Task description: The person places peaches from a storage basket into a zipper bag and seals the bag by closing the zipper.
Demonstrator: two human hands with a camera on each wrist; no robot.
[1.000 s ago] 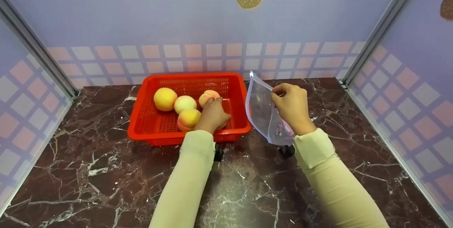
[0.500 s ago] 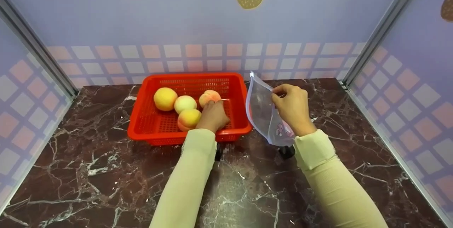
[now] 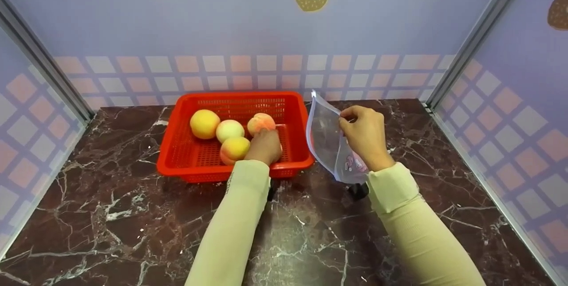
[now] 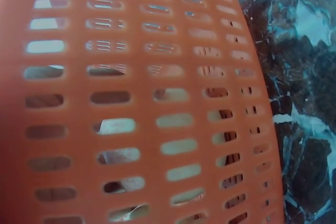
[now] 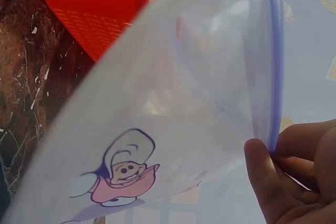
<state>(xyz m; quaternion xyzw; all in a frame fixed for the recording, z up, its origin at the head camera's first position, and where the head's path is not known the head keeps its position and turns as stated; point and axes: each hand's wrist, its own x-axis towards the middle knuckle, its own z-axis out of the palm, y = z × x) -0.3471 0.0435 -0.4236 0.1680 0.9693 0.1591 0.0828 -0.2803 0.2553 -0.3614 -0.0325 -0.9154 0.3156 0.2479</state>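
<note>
Marble table [image 3: 133, 224]: hard surface; likely bruising or rolling of any dropped fruit.

Red basket [image 3: 186, 161]: unsecured on the table, four peaches inside; possible sliding under a sideways pull.

Zip bag [image 3: 326, 137]: held upright just right of the basket, pinched at its rim by the right hand [image 3: 364, 133]; mouth barely parted, so risk of a blocked entry or a slipped pinch.

Left hand [image 3: 265, 146]: inside the basket, fingers curled over the nearest peach [image 3: 261, 122]; grip security not determinable.
</note>
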